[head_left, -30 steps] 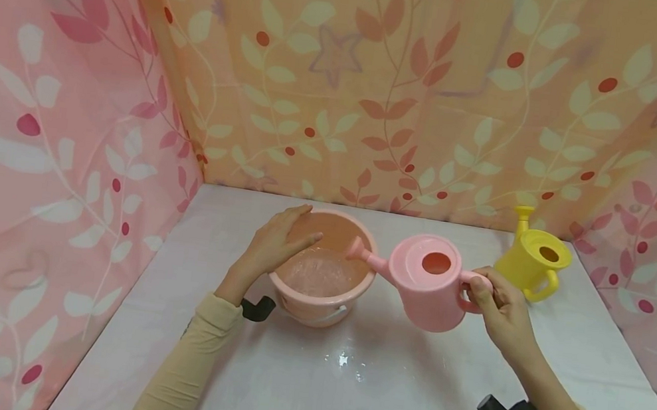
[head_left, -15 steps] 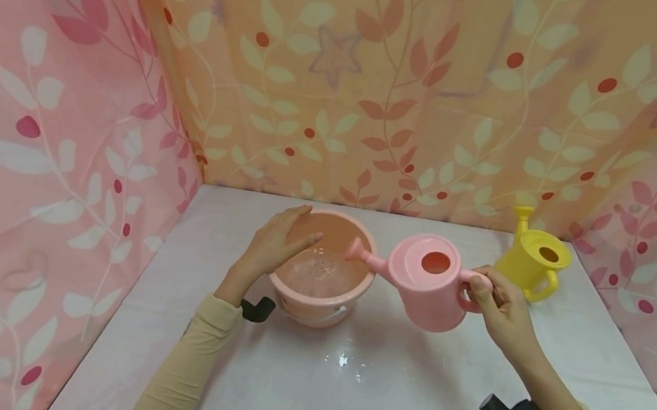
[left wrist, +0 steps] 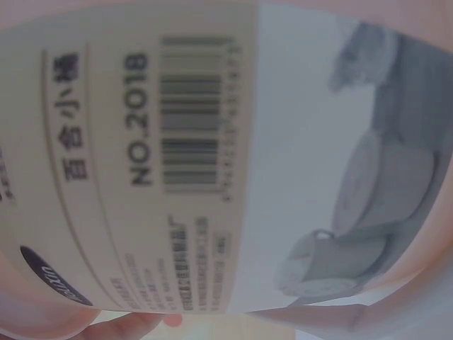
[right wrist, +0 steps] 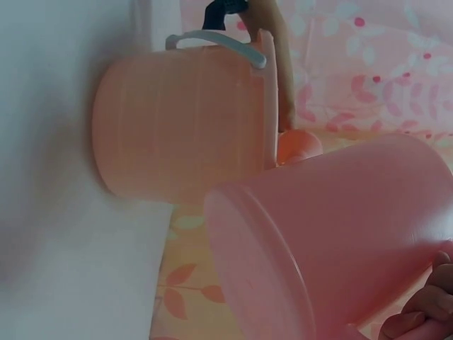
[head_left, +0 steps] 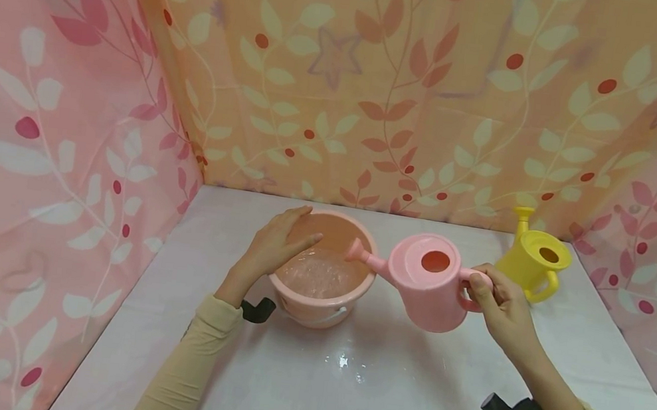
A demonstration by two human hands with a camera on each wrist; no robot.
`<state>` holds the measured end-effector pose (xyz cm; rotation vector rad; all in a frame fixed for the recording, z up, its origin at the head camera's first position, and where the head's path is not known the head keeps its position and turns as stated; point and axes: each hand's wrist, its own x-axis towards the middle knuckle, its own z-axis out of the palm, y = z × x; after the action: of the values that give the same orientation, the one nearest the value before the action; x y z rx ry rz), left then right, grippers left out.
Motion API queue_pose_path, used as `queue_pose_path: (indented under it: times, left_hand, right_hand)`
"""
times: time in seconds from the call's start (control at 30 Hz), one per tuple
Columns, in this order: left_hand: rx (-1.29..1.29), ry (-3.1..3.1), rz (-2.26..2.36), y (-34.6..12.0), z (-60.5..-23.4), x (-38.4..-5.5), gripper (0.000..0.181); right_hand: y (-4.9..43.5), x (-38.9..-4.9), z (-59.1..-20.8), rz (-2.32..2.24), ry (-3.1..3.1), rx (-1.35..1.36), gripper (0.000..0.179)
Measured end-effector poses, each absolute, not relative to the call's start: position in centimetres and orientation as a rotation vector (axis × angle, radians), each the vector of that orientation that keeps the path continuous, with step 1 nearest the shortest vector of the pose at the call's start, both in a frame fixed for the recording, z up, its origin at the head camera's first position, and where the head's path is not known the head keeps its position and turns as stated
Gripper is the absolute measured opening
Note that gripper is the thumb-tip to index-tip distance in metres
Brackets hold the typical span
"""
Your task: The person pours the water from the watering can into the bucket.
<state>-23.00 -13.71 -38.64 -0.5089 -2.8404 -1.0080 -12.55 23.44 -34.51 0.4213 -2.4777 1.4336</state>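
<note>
My right hand (head_left: 508, 311) grips the handle of a pink watering can (head_left: 435, 303), held above the table with its spout over the right rim of a peach bucket (head_left: 317, 311). Water (head_left: 317, 276) inside the bucket has a disturbed, rippled surface. At the bucket's left side, my left hand (head_left: 273, 242) rests on the rim, fingers extended and thumb spread over the opening. In the left wrist view a printed label (left wrist: 191, 142) on the bucket wall fills most of the picture. The right wrist view shows the can's underside (right wrist: 262, 269) close up beside the bucket.
A yellow watering can (head_left: 529, 266) stands at the back right of the white table (head_left: 404, 400). Water drops (head_left: 347, 366) lie in front of the bucket. Patterned cloth (head_left: 337, 119) walls the back and both sides.
Ripples on the water in the bucket differ from frame to frame. Both hands, the pink watering can and the bucket stay practically in place.
</note>
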Motion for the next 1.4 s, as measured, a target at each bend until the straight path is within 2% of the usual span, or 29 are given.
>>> queue_pose_path:
  times: [1.4]
  left_hand:
    - [-0.515, -2.831, -1.015, -13.75, -38.73, -23.0, 0.075]
  right_hand:
    - [23.54, -12.81, -34.24, 1.427, -2.503, 0.438, 0.015]
